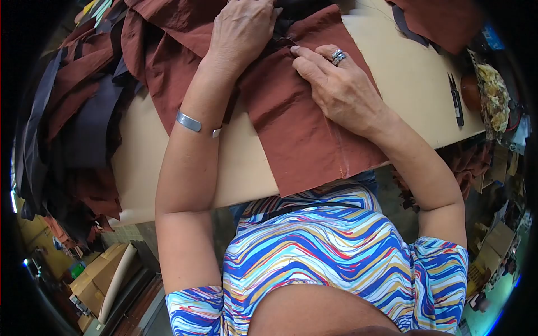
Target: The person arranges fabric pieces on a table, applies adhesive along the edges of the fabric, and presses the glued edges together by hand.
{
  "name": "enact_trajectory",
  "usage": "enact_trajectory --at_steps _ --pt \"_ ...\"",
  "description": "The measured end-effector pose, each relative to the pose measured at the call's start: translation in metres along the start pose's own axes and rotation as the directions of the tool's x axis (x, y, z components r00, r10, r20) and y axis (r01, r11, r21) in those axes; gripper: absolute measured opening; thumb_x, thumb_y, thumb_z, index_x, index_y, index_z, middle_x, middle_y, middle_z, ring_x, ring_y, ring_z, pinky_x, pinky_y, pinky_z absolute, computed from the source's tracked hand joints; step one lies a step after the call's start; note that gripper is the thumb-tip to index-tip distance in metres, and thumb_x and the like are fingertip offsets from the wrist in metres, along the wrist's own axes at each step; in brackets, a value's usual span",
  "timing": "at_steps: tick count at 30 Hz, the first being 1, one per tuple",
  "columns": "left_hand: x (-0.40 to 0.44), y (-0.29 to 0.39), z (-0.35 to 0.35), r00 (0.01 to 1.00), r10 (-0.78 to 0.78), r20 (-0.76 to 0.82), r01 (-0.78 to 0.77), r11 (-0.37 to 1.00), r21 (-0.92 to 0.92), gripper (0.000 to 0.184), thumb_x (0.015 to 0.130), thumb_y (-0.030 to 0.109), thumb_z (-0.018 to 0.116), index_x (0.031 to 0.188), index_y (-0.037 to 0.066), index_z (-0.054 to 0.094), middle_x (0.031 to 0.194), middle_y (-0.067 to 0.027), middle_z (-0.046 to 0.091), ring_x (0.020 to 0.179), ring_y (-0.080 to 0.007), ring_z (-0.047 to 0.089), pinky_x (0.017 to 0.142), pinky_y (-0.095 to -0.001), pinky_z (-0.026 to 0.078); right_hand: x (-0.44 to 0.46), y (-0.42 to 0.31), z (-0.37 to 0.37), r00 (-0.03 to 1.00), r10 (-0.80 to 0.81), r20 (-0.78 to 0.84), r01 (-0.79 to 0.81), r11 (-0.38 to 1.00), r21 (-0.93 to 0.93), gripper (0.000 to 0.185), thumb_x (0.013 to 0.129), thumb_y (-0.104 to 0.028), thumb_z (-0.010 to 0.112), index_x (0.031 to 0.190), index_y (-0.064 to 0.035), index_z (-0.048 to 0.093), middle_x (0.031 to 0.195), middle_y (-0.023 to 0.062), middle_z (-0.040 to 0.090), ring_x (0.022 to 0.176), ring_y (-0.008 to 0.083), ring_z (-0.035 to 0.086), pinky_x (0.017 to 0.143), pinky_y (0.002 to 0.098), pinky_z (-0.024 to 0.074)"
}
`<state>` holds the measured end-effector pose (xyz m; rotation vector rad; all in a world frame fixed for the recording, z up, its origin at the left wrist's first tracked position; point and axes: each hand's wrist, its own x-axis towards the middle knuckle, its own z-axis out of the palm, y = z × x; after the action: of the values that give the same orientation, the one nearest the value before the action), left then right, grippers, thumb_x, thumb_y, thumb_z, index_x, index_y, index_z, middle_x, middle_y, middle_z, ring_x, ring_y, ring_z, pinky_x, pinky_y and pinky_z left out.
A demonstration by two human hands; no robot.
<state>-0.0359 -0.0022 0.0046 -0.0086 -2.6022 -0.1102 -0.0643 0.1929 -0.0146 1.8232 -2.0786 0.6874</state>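
My left hand [242,31], with a silver bracelet on its wrist, rests over reddish-brown fabric at the top of the view. Its fingers curl down onto the cloth, and their tips are partly hidden. To its right, my right hand [340,87] wears a ring and pinches the edge of a reddish-brown fabric panel [291,134] between thumb and finger. Dark threads and dark cloth show near that pinch. Creased, the panel lies across the table and hangs over its front edge towards my body.
The pale tabletop [414,84] carries a slim black pointed tool [455,101] at right. Brown and dark fabric pieces [89,123] heap over the left edge. More brown fabric [443,22] lies at the top right. A cardboard box [103,274] stands below left.
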Motion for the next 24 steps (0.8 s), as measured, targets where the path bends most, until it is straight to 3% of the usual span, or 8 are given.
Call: enact_trajectory --at_steps 3,6,9,12,15,18,24 --pt "0.002 0.005 -0.01 0.992 -0.075 0.103 0.079 0.996 -0.039 0.028 0.083 0.027 0.058 0.089 0.0 0.053 0.086 -0.0172 0.055 0.085 -0.0345 0.052 0.076 -0.0414 0.044 0.002 -0.002 -0.003 1.0 0.009 0.022 -0.008 1.0 -0.03 0.021 0.078 -0.009 0.052 0.099 -0.007 0.055 0.114 0.0119 0.056 0.097 0.0247 0.054 0.079 0.0364 0.0419" --pt "0.01 0.006 -0.007 0.971 -0.091 0.22 0.08 0.995 0.059 0.041 0.083 0.038 0.058 0.093 -0.001 0.053 0.091 -0.0185 0.058 0.089 -0.0354 0.054 0.078 -0.0418 0.044 0.0 -0.002 -0.004 0.999 0.015 0.03 -0.014 0.999 -0.048 0.021 0.078 -0.01 0.052 0.1 -0.009 0.055 0.114 0.0106 0.057 0.099 0.0233 0.054 0.08 0.0366 0.0402" --pt "0.016 -0.01 0.005 0.944 -0.021 0.33 -0.011 0.995 0.095 0.034 0.083 0.032 0.056 0.093 0.0 0.054 0.091 -0.0188 0.059 0.089 -0.0348 0.056 0.077 -0.041 0.045 0.001 -0.003 -0.005 0.999 0.024 0.049 -0.021 0.999 -0.048 0.022 0.078 -0.01 0.052 0.1 -0.0095 0.055 0.114 0.01 0.057 0.1 0.0229 0.053 0.081 0.0364 0.0394" --pt "0.017 -0.017 0.012 0.945 0.12 0.303 -0.121 0.993 -0.016 0.023 0.081 0.022 0.055 0.089 0.0 0.055 0.087 -0.0179 0.06 0.086 -0.0338 0.058 0.074 -0.0413 0.046 0.001 -0.005 -0.006 0.998 0.026 0.064 -0.022 0.998 -0.058 0.022 0.079 -0.01 0.052 0.1 -0.0094 0.055 0.115 0.0102 0.057 0.101 0.0233 0.053 0.082 0.0365 0.039" --pt "0.017 -0.011 0.008 0.927 0.123 0.355 -0.115 0.992 -0.045 0.015 0.077 0.015 0.054 0.084 0.002 0.054 0.083 -0.0162 0.06 0.083 -0.0331 0.059 0.072 -0.0416 0.046 0.001 -0.005 -0.006 0.998 0.02 0.059 -0.016 0.997 -0.07 0.022 0.078 -0.01 0.052 0.101 -0.0093 0.055 0.115 0.0106 0.056 0.102 0.0238 0.053 0.083 0.0367 0.0387" --pt "0.01 -0.011 0.008 0.966 0.144 0.213 -0.135 0.989 -0.055 0.015 0.075 0.016 0.056 0.08 0.001 0.053 0.079 -0.0156 0.059 0.079 -0.0324 0.058 0.07 -0.0409 0.047 0.001 -0.005 -0.006 0.998 0.028 0.057 -0.024 0.998 -0.054 0.023 0.078 -0.01 0.053 0.101 -0.0093 0.055 0.116 0.0106 0.056 0.103 0.0238 0.052 0.084 0.037 0.0389" --pt "-0.001 -0.004 -0.008 0.988 0.153 -0.006 -0.152 0.984 0.091 0.017 0.071 0.014 0.061 0.078 0.001 0.052 0.076 -0.0129 0.054 0.075 -0.0281 0.056 0.066 -0.0366 0.047 0.001 -0.003 -0.004 0.996 0.047 0.077 -0.044 0.998 -0.04 0.026 0.076 -0.009 0.055 0.102 -0.0097 0.054 0.118 0.0103 0.054 0.106 0.0235 0.051 0.083 0.0384 0.0394"
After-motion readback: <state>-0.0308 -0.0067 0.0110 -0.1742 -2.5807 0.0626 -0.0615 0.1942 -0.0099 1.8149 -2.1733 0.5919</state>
